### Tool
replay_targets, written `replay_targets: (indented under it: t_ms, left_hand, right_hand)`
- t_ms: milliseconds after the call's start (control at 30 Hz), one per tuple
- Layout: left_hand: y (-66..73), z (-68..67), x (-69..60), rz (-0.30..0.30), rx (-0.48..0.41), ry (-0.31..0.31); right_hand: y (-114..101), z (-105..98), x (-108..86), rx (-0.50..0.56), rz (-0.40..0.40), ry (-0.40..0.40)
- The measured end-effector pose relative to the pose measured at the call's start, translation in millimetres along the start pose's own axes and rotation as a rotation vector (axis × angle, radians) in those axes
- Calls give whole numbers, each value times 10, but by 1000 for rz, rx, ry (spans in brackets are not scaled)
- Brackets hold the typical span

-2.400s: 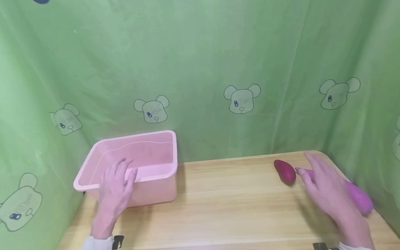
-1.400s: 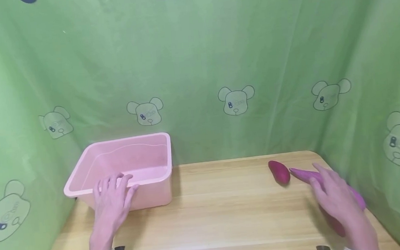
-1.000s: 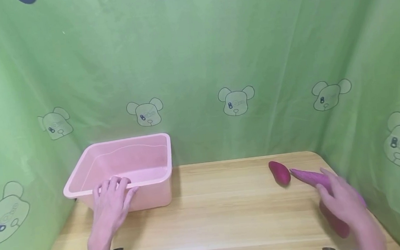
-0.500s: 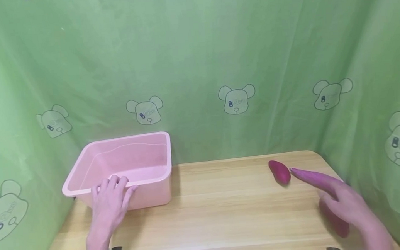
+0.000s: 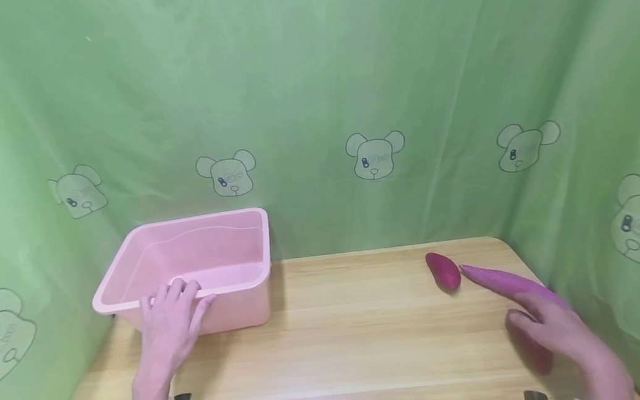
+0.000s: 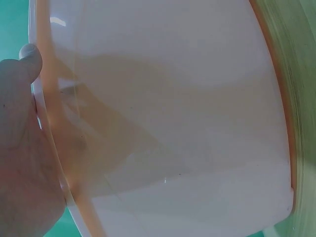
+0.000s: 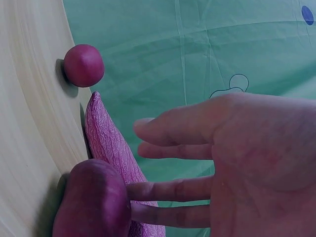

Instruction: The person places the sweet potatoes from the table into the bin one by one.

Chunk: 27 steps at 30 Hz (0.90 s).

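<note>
My left hand (image 5: 167,325) grips the near rim of a pink plastic bin (image 5: 244,307), fingers curled over inside, thumb along the outside. In the left wrist view that thumb (image 6: 30,64) lies on the rim. My right hand (image 5: 563,328) hovers at the table's right side, fingers mostly straight. Partly beneath it are a long, tapered purple vegetable with wrinkled skin (image 5: 492,278) and a smooth dark-red oval one (image 5: 531,349). In the right wrist view the lower fingertips reach the far side of this oval vegetable (image 7: 94,202); contact is unclear. Its grip is not closed around either.
Another smooth dark-red oval vegetable (image 5: 444,271) lies by the long one's tip. The wooden table (image 5: 357,340) runs between bin and vegetables. A green curtain (image 5: 301,90) with bear-face prints hangs along the back and both sides.
My left hand has come down onto the bin's rim and curled over it. My right hand has drawn back toward me, uncovering more of the long vegetable and revealing the nearer oval one.
</note>
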State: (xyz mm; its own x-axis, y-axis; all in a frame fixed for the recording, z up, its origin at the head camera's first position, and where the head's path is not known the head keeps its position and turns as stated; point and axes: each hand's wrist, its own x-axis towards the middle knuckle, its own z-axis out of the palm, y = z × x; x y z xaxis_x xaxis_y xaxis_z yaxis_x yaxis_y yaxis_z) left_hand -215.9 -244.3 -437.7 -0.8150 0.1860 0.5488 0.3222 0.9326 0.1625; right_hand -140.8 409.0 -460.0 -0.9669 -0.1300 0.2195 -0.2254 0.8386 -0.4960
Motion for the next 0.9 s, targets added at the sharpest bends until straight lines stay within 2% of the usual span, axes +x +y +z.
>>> replay_targets:
  t_ms: [100, 200, 333, 900]
  left_hand:
    - [0, 3, 5, 0, -8, 2]
    - [0, 6, 9, 2, -14, 6]
    - [2, -3, 4, 5, -14, 13]
    - [12, -18, -8, -6, -28, 10]
  right_hand:
    - [4, -14, -16, -58, 103, -58]
    - [11, -25, -17, -71, 145, -109]
    - [37, -6, -23, -84, 136, -117]
    - [117, 74, -34, -113, 197, -163]
